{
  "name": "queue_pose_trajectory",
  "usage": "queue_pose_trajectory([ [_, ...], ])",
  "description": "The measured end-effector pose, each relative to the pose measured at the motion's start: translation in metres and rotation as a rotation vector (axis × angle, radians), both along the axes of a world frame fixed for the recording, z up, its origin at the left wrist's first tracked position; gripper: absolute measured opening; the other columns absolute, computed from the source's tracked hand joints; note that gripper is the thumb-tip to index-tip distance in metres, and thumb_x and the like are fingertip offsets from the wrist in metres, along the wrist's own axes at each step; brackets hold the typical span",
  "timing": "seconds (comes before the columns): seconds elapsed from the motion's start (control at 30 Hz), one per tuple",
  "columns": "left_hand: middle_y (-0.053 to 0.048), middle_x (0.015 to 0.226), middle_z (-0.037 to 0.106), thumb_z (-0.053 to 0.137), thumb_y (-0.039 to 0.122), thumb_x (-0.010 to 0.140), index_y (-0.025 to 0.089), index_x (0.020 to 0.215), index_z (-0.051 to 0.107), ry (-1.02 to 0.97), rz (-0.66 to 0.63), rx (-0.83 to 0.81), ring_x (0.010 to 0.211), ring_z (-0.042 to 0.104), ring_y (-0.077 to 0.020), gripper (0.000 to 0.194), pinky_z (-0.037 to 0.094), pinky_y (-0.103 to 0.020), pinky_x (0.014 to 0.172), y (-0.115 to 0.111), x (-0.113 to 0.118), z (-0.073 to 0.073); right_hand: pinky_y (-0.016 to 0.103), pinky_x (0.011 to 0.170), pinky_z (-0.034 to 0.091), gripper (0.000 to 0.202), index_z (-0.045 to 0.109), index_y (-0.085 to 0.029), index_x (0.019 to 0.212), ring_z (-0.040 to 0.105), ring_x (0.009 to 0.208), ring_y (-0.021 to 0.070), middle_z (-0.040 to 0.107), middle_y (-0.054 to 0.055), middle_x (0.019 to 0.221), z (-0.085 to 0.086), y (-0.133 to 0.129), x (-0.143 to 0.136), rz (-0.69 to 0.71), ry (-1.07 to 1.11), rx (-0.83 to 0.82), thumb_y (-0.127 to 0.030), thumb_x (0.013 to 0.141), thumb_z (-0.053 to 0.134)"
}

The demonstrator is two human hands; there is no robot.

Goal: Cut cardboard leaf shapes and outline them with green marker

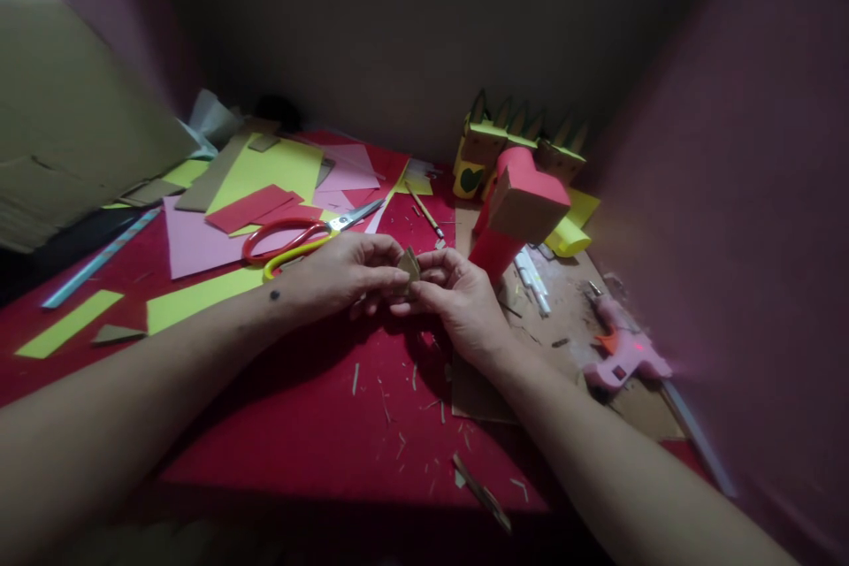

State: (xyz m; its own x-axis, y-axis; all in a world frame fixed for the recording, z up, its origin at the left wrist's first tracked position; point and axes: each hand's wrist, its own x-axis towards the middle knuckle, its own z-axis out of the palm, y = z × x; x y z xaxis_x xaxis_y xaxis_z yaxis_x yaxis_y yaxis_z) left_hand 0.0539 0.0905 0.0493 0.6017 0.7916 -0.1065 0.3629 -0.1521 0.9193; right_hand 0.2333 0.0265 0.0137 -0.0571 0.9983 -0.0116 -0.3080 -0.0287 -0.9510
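Between my two hands is a small pointed piece of cardboard (409, 265), pinched from both sides above the red tabletop (285, 433). My left hand (351, 272) grips its left side with thumb and fingers. On the other side my right hand (461, 292) holds it the same way; the piece's lower part is hidden by fingers. Scissors (318, 236) with red and yellow handles lie just beyond my left hand. Beyond my right hand stands a red paper-covered shape with a cardboard face (531, 199).
Coloured paper sheets (265, 172) spread over the back left beside a large cardboard sheet (72, 124). A pink glue gun (627, 349) rests at right on cardboard. A yellow construction with pointed tips (487, 141) stands at the back. A pencil (424, 210) and cardboard scraps (483, 493) lie about.
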Motion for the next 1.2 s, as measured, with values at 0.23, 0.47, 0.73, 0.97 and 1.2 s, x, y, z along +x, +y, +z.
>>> queue_pose_trajectory([
  [0.23, 0.002, 0.053, 0.067, 0.065, 0.030, 0.089, 0.021, 0.084, 0.068, 0.062, 0.007, 0.025, 0.043, 0.059, -0.0125, 0.011, 0.045, -0.021, 0.043, -0.007, 0.004, 0.006, 0.034, 0.067, 0.071, 0.032, 0.066, -0.022, 0.092, 0.081, 0.063, 0.0188, 0.080, -0.001, 0.075, -0.001, 0.002, 0.000, 0.001, 0.026, -0.021, -0.023, 0.070, 0.089],
  [0.47, 0.002, 0.057, 0.067, 0.069, 0.033, 0.088, 0.020, 0.089, 0.073, -0.034, -0.006, 0.133, 0.045, 0.059, -0.0120, 0.013, 0.048, -0.022, 0.046, 0.001, -0.001, 0.002, 0.046, 0.083, 0.073, 0.033, 0.070, -0.021, 0.088, 0.080, 0.068, 0.0219, 0.078, 0.002, 0.077, -0.003, 0.006, 0.004, -0.014, 0.137, -0.070, -0.028, 0.066, 0.093],
  [0.73, -0.002, 0.083, 0.079, 0.066, 0.031, 0.093, 0.020, 0.092, 0.076, -0.103, -0.185, 0.257, 0.063, 0.066, -0.0115, 0.015, 0.055, -0.021, 0.058, 0.008, -0.008, 0.000, 0.048, 0.079, 0.073, 0.033, 0.075, -0.016, 0.091, 0.081, 0.066, 0.0261, 0.080, 0.009, 0.075, -0.001, 0.007, 0.008, 0.156, 0.146, -0.151, -0.049, 0.087, 0.074],
  [0.97, 0.000, 0.076, 0.073, 0.065, 0.033, 0.097, 0.021, 0.098, 0.077, -0.090, -0.201, 0.285, 0.056, 0.061, -0.0100, 0.017, 0.050, -0.022, 0.054, 0.017, -0.011, -0.014, 0.053, 0.089, 0.073, 0.034, 0.078, -0.017, 0.087, 0.085, 0.081, 0.0318, 0.082, 0.012, 0.082, -0.001, 0.005, 0.008, 0.161, 0.132, -0.118, -0.050, 0.082, 0.084],
  [1.2, 0.002, 0.075, 0.070, 0.065, 0.041, 0.099, 0.021, 0.098, 0.074, -0.076, -0.178, 0.362, 0.057, 0.059, -0.0100, 0.021, 0.050, -0.022, 0.056, 0.018, -0.011, -0.014, 0.049, 0.090, 0.073, 0.031, 0.078, -0.018, 0.085, 0.084, 0.076, 0.0281, 0.082, 0.009, 0.084, 0.001, 0.002, 0.007, 0.115, 0.196, -0.106, -0.036, 0.070, 0.097],
])
